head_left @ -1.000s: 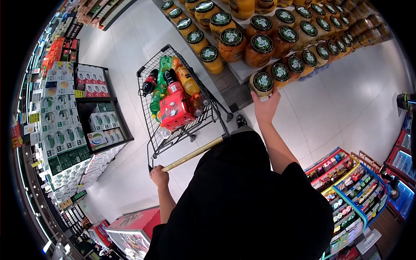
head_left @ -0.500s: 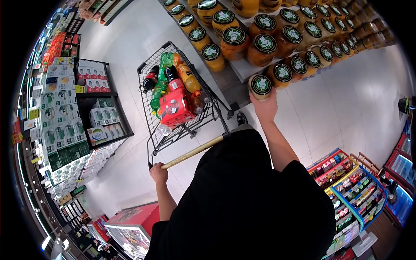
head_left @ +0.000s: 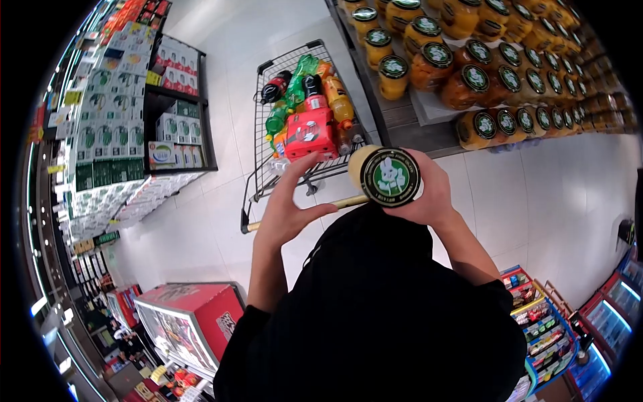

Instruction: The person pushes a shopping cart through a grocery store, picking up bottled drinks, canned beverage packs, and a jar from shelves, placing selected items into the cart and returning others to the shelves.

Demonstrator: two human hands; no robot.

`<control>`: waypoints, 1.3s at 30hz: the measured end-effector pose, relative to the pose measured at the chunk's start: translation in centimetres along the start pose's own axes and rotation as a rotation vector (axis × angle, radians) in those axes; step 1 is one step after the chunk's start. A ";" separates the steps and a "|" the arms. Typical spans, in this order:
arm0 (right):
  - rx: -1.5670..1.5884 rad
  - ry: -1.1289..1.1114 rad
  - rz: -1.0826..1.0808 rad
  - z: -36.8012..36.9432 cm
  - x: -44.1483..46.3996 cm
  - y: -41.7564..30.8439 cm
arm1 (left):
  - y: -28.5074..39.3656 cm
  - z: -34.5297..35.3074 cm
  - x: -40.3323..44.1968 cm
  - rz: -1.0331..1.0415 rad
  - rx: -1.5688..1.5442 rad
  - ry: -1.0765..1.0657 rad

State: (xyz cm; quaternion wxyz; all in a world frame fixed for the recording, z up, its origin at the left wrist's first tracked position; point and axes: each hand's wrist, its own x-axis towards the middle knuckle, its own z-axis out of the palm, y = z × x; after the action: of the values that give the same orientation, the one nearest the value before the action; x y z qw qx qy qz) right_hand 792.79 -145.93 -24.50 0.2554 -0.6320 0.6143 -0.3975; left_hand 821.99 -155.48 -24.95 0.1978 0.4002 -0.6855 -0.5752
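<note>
A jar (head_left: 390,176) with pale contents and a dark lid showing a white rabbit on green is tilted in front of my body. My right hand (head_left: 432,189) is wrapped round its right side. To the left of the jar, my left hand (head_left: 289,204) is raised with thumb and fingers apart, holding nothing. Beneath both hands is the handle (head_left: 348,202) of a wire shopping cart (head_left: 262,134). The cart holds a red box (head_left: 310,136), green bottles (head_left: 293,90), an orange bottle (head_left: 338,100) and dark bottles.
Many lidded jars (head_left: 475,79) stand on a display (head_left: 408,134) at the upper right. Stacked cartons (head_left: 110,130) line the left. A red freezer (head_left: 201,315) is at the lower left, and a snack rack (head_left: 542,328) at the lower right.
My right hand has brought the jar from the display's edge to my front. My left hand has let go of the cart handle and risen beside the jar. The view has shifted.
</note>
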 end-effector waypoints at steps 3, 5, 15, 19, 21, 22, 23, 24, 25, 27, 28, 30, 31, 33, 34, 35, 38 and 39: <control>0.077 -0.067 -0.059 1.9 0.4 -2.5 | 1.0 0.0 -1.0 0.097 -0.133 -0.021; 0.126 -0.106 -0.112 2.8 0.7 -4.5 | 0.4 -0.3 -2.2 0.148 -0.208 -0.047; 0.381 -0.423 -0.169 8.1 -1.9 -9.3 | -2.0 -0.1 -13.5 -0.028 -0.700 -0.059; 0.349 -0.442 -0.186 11.0 -3.2 -10.9 | -3.5 -0.6 -17.1 -0.060 -0.759 0.038; 0.431 -0.445 -0.099 12.4 -4.0 -11.5 | -3.9 -0.5 -18.5 -0.075 -0.810 0.083; 0.448 -0.471 -0.042 13.0 -4.5 -11.6 | -4.3 -0.3 -19.1 -0.089 -0.833 0.110; 0.519 -0.456 0.075 13.8 -5.4 -11.6 | -4.6 -0.1 -19.6 -0.102 -0.857 0.134; 0.587 -0.435 0.197 15.0 -6.9 -12.1 | -5.2 0.1 -20.6 -0.119 -0.883 0.152; 0.740 -0.405 0.351 15.9 -7.6 -12.8 | -5.4 0.6 -21.0 -0.113 -0.945 0.184; 0.860 -0.379 0.508 17.3 -9.1 -12.5 | -5.6 1.1 -21.8 -0.139 -0.966 0.229; 0.935 -0.361 0.601 18.0 -9.7 -12.6 | -5.8 1.2 -22.2 -0.176 -0.978 0.245; 0.968 -0.341 0.644 18.9 -10.5 -12.7 | -6.1 1.3 -22.6 -0.206 -0.949 0.254; 0.996 -0.316 0.700 19.3 -10.5 -12.6 | -6.3 0.9 -22.0 -0.226 -0.937 0.248; 1.016 -0.310 0.813 19.7 -10.9 -12.7 | -6.5 0.9 -22.2 -0.240 -0.910 0.253; 1.006 -0.325 0.873 19.5 -10.9 -12.7 | -6.5 1.1 -22.5 -0.278 -0.982 0.255; 0.995 -0.331 0.932 19.5 -10.8 -12.8 | -6.7 1.1 -22.7 -0.315 -1.054 0.248; 0.875 -0.417 1.054 19.6 -9.5 -13.1 | -7.8 1.1 -22.4 -0.372 -1.171 0.241; 0.846 -0.452 1.049 19.7 -9.4 -13.1 | -8.2 1.0 -22.4 -0.380 -1.209 0.224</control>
State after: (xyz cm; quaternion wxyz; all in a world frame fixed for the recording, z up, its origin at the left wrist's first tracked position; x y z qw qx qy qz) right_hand 817.04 -138.53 -26.60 0.7579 -0.1665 0.5624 -0.2857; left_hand 837.40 -137.63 -28.74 0.3535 0.3902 -0.1329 -0.8397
